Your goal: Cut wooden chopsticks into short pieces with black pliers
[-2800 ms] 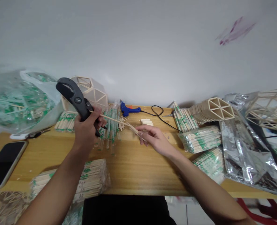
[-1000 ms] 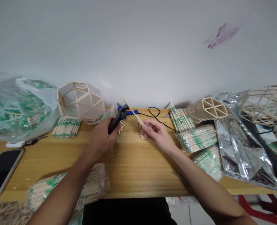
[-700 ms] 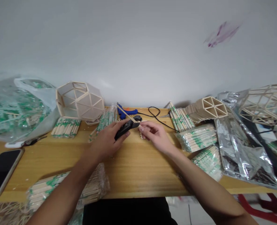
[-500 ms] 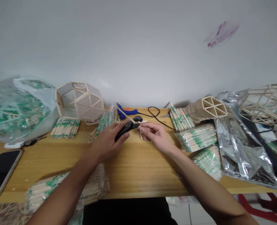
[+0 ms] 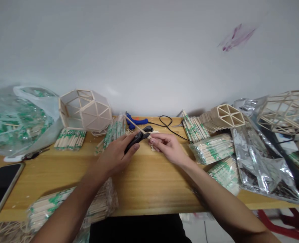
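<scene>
Wrapped round the black handles of a cutting tool, which looks like pruning shears (image 5: 136, 139), my left hand (image 5: 119, 148) is closed. A thin wooden stick (image 5: 133, 123) slants through the tool's jaws, its far end pointing up and left. Its near end is pinched between the thumb and fingers of my right hand (image 5: 168, 145). Small pale wood pieces (image 5: 153, 147) lie by my right fingertips. Just behind the tool, a blue glue gun (image 5: 136, 122) rests against the wall with its black cord (image 5: 166, 123) looping right.
Left stand a hexagonal stick frame (image 5: 88, 111), a plastic bag of green wrappers (image 5: 20, 114) and a phone (image 5: 4, 185). Bundles of wrapped sticks (image 5: 212, 148) lie right, near a stack of hexagon frames (image 5: 229, 116) and a silver bag (image 5: 266, 168). Another stick bundle (image 5: 48, 206) sits under my left forearm.
Both hands keep almost the same pose around the tool and stick. The stick's near end now shows slightly more clearly at my right fingertips. The whole view has shifted very slightly.
</scene>
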Demonstrator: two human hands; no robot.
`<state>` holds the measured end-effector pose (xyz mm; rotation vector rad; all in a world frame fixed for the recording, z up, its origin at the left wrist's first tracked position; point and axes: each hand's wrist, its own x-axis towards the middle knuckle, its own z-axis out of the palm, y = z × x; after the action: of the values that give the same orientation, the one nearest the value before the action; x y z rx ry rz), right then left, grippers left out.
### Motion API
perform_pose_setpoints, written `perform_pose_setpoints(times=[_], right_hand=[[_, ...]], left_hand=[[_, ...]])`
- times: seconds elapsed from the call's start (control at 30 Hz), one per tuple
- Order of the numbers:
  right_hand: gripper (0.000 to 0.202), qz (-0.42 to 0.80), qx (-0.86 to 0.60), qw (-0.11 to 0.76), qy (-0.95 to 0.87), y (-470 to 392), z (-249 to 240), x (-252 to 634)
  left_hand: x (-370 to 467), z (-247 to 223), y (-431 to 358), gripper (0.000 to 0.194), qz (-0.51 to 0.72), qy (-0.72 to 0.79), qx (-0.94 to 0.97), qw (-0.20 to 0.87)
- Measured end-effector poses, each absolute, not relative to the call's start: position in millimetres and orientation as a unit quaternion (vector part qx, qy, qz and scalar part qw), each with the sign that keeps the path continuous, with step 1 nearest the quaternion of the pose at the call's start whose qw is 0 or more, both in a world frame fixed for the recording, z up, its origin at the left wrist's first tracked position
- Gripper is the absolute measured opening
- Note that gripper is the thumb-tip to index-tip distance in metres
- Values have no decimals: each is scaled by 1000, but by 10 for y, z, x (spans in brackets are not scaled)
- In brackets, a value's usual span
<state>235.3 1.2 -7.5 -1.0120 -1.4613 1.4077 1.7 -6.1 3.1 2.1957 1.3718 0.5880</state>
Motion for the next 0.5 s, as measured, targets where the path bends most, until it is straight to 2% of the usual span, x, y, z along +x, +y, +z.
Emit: perform_pose_setpoints(times=[0.2, 0.5], right_hand=[[39, 563, -396, 415, -595, 2, -70, 2354], [40, 600, -369, 389, -594, -11, 37, 2381]], left_hand=[[44, 74, -76, 53, 207, 504, 797, 261], [42, 62, -84, 53, 221, 496, 806, 234]])
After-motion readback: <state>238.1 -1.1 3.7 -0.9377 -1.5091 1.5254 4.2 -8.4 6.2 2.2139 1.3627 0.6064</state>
